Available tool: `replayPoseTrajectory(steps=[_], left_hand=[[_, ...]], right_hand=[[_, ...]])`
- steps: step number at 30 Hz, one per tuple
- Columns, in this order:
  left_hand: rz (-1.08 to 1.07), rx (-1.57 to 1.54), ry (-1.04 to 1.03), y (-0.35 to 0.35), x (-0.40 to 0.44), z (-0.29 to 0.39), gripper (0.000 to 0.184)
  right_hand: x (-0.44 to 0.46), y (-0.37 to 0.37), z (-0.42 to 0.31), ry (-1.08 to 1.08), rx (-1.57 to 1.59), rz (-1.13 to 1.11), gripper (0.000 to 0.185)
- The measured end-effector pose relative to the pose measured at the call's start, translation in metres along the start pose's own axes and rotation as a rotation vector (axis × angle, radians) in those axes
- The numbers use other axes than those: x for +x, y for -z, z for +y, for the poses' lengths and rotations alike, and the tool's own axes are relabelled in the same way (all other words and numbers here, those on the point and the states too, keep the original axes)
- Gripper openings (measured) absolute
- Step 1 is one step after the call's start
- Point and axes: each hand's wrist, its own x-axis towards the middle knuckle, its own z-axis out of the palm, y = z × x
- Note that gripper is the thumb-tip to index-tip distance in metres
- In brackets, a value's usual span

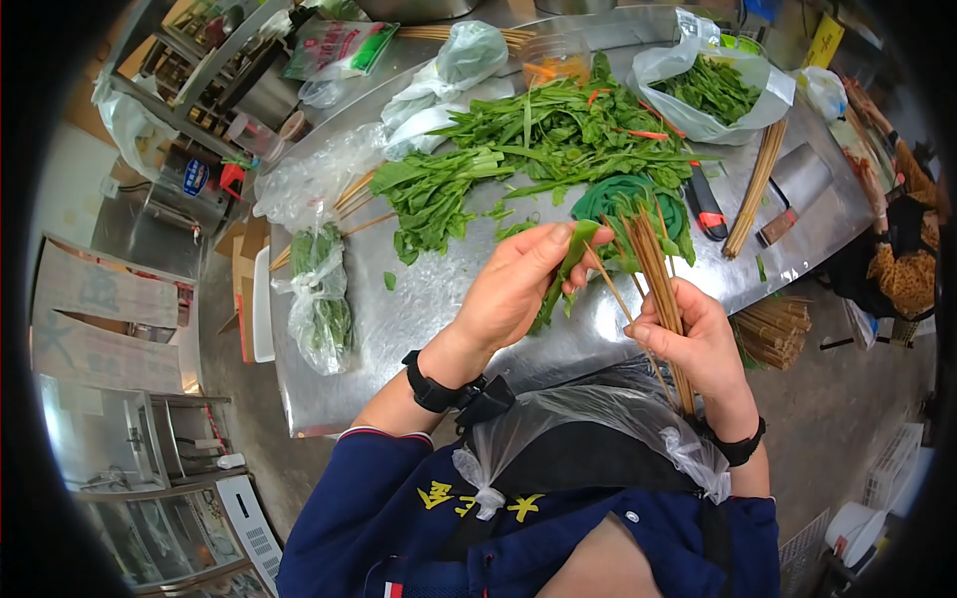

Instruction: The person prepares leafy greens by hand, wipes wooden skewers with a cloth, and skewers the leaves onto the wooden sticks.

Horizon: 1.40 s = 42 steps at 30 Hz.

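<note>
Head view | left hand (pixel 533 279) pinches green leaf (pixel 566 267), folded between fingertips

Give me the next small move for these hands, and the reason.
Probably ease the leaf onto the tip of the single thin stick: the left hand pinches the leaf, and the right hand holds that stick beside its bundle of sticks, angled toward the leaf. I cannot tell whether the tip has pierced it.
</note>
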Motion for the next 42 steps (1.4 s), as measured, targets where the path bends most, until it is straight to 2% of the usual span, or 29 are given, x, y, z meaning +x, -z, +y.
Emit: replayPoseTrajectory(steps=[3, 5, 8, 18, 22, 24, 25, 27, 28, 30, 32, 36, 40, 41, 42], left_hand=[[0.040, 0.151, -0.021, 0.001, 0.001, 0.000, 0.040], [-0.008, 0.612, -0.246, 0.005, 0.003, 0.001, 0.038], [0.002, 0.768, -0.335, 0.003, 0.001, -0.001, 0.036], [-0.045, 0.646, -0.238, -0.002, -0.005, -0.004, 0.034], [-0.158, 0.796, -0.291, 0.006, -0.005, -0.010, 0.033], [-0.090, 0.698, -0.144, -0.005, -0.011, -0.019, 0.030], [-0.092, 0.705, -0.148, -0.006, -0.010, -0.018, 0.030], [-0.050, 0.527, -0.047, -0.008, -0.012, -0.017, 0.028], [-0.049, 0.519, -0.045, -0.008, -0.011, -0.019, 0.028], [-0.041, 0.631, -0.243, -0.005, -0.007, -0.020, 0.025], [0.022, 0.563, -0.248, -0.004, -0.006, -0.021, 0.021], [0.222, 0.438, -0.289, -0.007, -0.001, -0.027, 0.011], [0.248, 0.420, -0.277, -0.008, 0.008, -0.032, 0.008], [0.217, 0.355, -0.217, -0.008, 0.011, -0.032, 0.011], [0.186, 0.290, -0.159, -0.006, 0.014, -0.030, 0.014]], right_hand=[[0.000, 0.001, 0.001, -0.003, -0.007, 0.004, 0.018], [0.000, 0.001, 0.002, -0.004, -0.004, 0.007, 0.018], [-0.001, 0.001, 0.003, 0.000, 0.038, 0.020, 0.018], [-0.004, 0.000, 0.005, 0.011, 0.062, 0.044, 0.019], [-0.002, -0.004, 0.008, 0.036, 0.104, 0.033, 0.019], [-0.004, -0.005, 0.005, 0.016, 0.081, 0.037, 0.019], [-0.001, -0.006, 0.003, 0.010, 0.068, 0.027, 0.019], [0.002, -0.005, 0.006, 0.020, 0.051, 0.007, 0.021], [0.000, -0.002, 0.007, 0.020, 0.025, -0.004, 0.024], [-0.002, -0.003, 0.006, 0.012, 0.020, -0.004, 0.027], [0.000, -0.005, 0.002, 0.024, 0.021, -0.021, 0.031], [-0.001, 0.006, 0.004, 0.074, 0.262, -0.135, 0.036], [0.006, 0.015, 0.019, 0.131, 0.340, -0.260, 0.037], [0.010, 0.019, 0.022, 0.145, 0.361, -0.315, 0.037], [0.008, 0.017, 0.023, 0.098, 0.340, -0.239, 0.036]])
